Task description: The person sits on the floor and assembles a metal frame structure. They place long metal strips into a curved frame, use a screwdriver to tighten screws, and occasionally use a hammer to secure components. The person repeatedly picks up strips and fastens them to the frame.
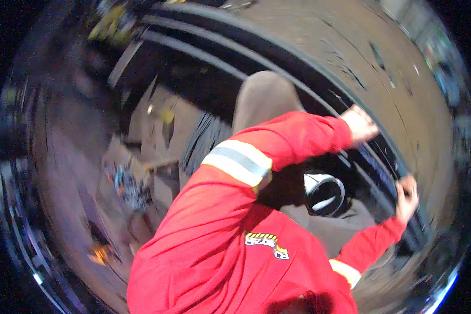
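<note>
A long, curved black panel (277, 63) with lighter parallel ridges runs from the upper left to the lower right. My left hand (359, 125) is at its far edge, fingers curled over it; motion smears them a little. Farther right along the same edge, my right hand (407, 199) pinches the rim between thumb and fingers. A round dark piece with a white rim (324, 194) sits between my legs, close to the panel; I cannot tell whether the two are joined. My red sleeves have pale reflective bands.
My bent knee (267, 99) presses near the panel's inner side. Brown ground (418, 136) with scattered scraps stretches beyond it. To the left lie torn cardboard (167, 120), a grey ribbed or folded piece (206, 138), a blurred pile of small parts (128, 186) and an orange item (100, 255).
</note>
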The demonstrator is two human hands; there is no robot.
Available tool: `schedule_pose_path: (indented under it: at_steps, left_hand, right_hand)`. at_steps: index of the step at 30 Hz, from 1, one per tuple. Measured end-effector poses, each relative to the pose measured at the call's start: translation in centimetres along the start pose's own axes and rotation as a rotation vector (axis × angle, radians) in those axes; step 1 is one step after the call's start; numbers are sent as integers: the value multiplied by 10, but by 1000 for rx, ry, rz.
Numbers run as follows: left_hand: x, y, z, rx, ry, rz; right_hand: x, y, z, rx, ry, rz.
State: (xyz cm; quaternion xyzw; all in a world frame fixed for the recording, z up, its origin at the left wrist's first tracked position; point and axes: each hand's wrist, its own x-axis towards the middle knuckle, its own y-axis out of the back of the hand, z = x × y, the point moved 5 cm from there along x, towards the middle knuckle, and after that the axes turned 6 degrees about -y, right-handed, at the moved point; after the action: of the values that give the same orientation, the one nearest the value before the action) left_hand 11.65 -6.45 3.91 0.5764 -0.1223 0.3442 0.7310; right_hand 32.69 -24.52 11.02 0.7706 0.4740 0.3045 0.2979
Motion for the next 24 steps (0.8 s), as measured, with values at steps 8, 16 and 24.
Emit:
schedule_pose_path:
  at_steps: [8, 16, 24]
  left_hand:
    - [-42, 189, 51, 3, 131, 502]
    - [-349, 319, -58, 314, 1219, 535]
    - [-604, 132, -41, 108, 1738, 179]
  right_hand:
    - [8, 56, -70, 450, 156, 540]
    - [5, 41, -10, 399, -127, 825]
    - [18, 14, -15, 309, -71, 720]
